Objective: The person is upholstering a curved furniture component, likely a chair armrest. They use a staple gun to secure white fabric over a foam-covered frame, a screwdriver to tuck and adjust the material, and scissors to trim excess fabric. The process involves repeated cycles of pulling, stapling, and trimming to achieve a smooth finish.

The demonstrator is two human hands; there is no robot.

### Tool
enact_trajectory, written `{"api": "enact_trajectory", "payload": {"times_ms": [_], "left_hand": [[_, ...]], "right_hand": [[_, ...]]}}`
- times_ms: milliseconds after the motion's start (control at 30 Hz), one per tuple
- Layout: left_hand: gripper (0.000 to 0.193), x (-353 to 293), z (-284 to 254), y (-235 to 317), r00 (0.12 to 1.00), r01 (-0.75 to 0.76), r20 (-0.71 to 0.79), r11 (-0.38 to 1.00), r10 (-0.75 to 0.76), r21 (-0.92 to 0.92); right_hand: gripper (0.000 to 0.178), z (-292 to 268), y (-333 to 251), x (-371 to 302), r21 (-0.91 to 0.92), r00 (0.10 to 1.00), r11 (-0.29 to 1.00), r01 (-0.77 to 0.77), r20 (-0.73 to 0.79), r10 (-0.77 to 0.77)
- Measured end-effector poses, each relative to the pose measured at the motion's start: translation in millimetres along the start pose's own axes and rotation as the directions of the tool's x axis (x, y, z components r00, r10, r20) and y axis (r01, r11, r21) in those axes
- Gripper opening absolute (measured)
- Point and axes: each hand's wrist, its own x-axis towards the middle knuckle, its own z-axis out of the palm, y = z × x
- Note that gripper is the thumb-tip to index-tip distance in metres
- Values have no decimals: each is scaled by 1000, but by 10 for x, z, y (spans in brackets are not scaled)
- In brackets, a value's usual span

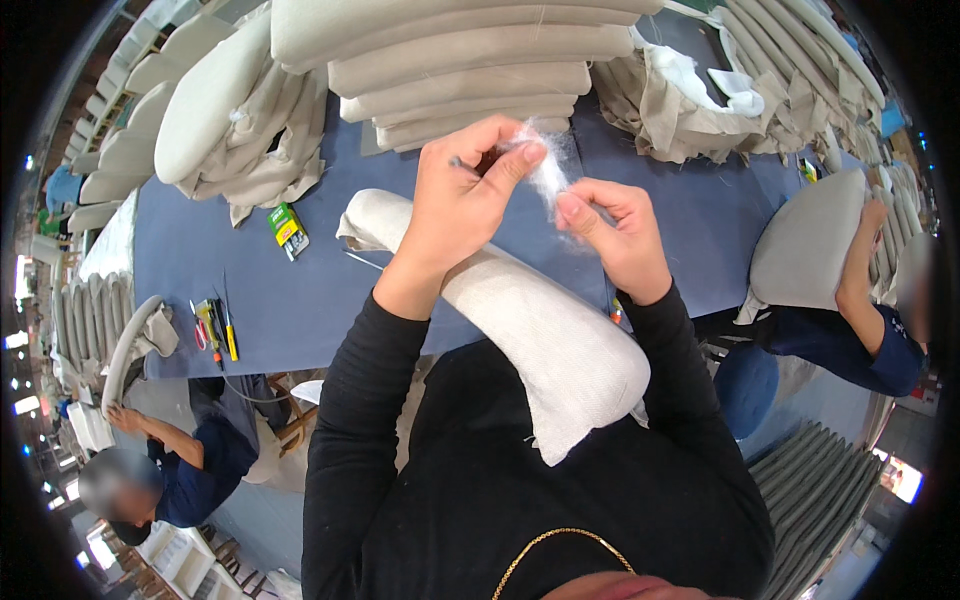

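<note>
Between my two hands a tuft of white fluffy fibre stuffing point(548, 178) is stretched out. My left hand point(470, 185) pinches its upper end between thumb and fingers; a thin dark rod-like end also pokes out of that hand. Lower down, my right hand point(615, 230) grips the other end with thumb and forefinger. Below both hands a long beige fabric-covered cushion point(545, 335) lies slantwise, from the table to against my body. A thin metal tool point(362, 260) shows beside its far end, partly hidden by my left wrist.
Beige cushions point(460, 75) are stacked at the blue table's point(690, 220) far side. More covers point(680, 100) heap at the right. On the left lie a green-yellow box point(288, 232) and a yellow-handled screwdriver point(231, 340). Co-workers handle a panel point(130, 350) at left and a cushion point(810, 240) at right.
</note>
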Motion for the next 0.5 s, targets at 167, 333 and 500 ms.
{"api": "enact_trajectory", "payload": {"times_ms": [167,333,500], "left_hand": [[14,145,-234,-141,930,124,-281,923,-236,-364],[15,153,-111,-59,960,136,-236,987,-154,-89],[19,249,-95,-172,970,159,-184,987,-158,-11]], "right_hand": [[20,-119,203,-100,209,991,978,7,131,-35],[23,-388,387,-145,315,999,949,33,-7,-33],[63,-321,-87,-391,-1,961,967,254,118,-252]]}}
